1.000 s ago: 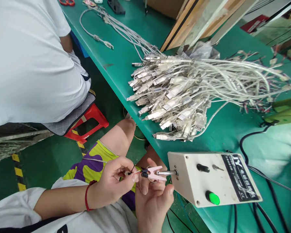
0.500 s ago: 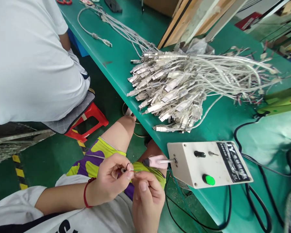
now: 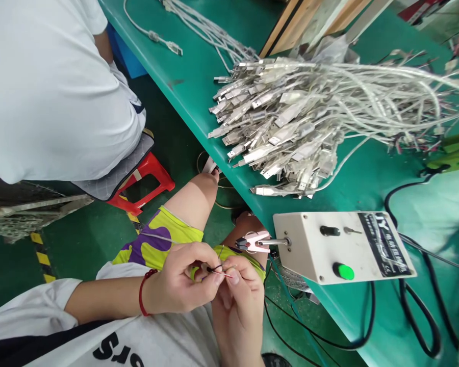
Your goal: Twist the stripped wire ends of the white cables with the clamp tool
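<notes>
The left arm (image 3: 103, 299) stretches across the lap, bent toward the body's middle. The left hand (image 3: 189, 279) pinches between thumb and fingers. The right hand (image 3: 240, 295), raised beside it, pinches too, fingers curled, both hands' fingertips close together.

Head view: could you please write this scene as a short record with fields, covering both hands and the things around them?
Left hand: pinching thin wires, red and dark ones visible
Right hand: at the wires' ends; whether it grips them is unclear
Pink clip: beyond the hands, on a metal rod from the white box
Cable pile: USB plugs, on the green table
Co-worker: white shirt, on a red stool
</notes>
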Demonstrator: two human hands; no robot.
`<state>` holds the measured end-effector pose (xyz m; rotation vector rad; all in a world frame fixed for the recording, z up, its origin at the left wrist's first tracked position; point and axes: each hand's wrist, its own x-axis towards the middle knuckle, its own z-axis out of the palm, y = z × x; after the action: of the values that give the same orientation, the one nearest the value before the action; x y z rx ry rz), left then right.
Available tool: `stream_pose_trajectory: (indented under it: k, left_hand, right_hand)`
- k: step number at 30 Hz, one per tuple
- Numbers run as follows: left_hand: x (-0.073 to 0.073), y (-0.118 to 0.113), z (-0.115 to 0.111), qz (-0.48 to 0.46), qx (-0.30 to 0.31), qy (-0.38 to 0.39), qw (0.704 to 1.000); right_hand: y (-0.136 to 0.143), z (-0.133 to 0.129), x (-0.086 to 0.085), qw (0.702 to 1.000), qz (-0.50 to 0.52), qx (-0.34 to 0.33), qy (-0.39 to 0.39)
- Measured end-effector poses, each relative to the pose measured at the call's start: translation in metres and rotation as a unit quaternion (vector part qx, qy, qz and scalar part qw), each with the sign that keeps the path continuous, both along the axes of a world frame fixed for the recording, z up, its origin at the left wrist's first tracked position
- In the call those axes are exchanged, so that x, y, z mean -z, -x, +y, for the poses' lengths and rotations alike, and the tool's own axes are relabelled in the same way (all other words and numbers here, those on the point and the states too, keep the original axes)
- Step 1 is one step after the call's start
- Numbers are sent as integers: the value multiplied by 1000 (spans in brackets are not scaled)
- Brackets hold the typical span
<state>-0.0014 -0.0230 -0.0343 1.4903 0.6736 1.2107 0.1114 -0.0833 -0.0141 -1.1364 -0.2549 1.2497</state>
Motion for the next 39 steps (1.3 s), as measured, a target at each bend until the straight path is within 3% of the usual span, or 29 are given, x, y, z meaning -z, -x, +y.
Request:
stream_pose_trajectory:
  k: [24,32,39]
  left_hand:
    - [6,-5,14,-38,49,-16,998]
    - [6,-7,15,-54,77,-4,996]
    - [6,-8,15,-34,66,-27,997]
  right_hand:
    - [-5,10,3,1000,15,17,-1]
    - [-5,2,11,999,24,11,27]
    - [-4,4,11,1000,20,7,8]
